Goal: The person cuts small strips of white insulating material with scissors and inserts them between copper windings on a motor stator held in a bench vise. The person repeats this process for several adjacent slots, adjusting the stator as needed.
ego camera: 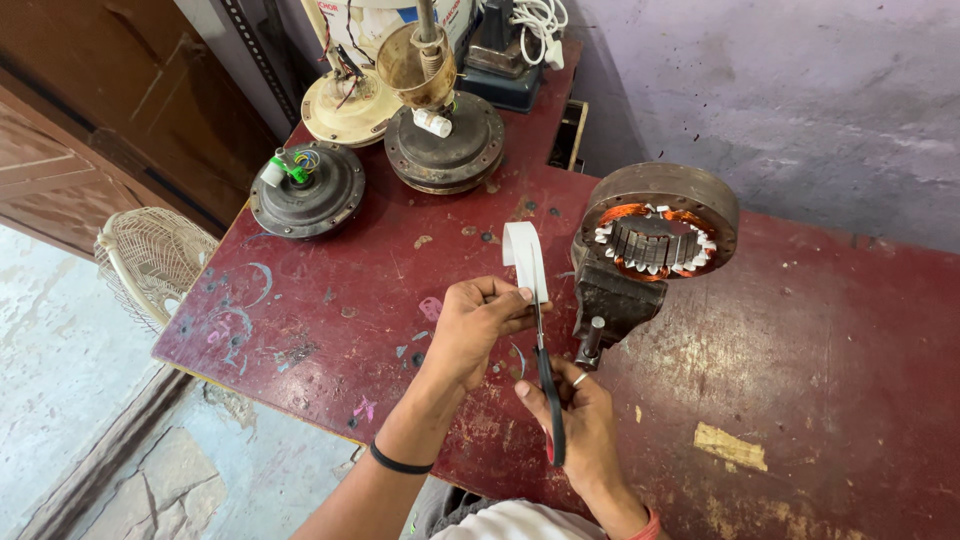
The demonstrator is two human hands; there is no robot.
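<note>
Above the red tabletop (330, 320), the left hand (475, 325) pinches a curled white strip (525, 255) taut for the scissors (546, 385) gripped in the right hand (580, 420), beside the vise-clamped stator (655, 235).

Worn paint, bare metal, white paper

The dark red wooden table (800, 330) is scuffed and matt; the round grey metal stator (660, 205) holds glossy copper windings; the curled white paper strip (524, 255) looks smooth; the black-handled steel scissors (547, 385) gleam dully.
</note>
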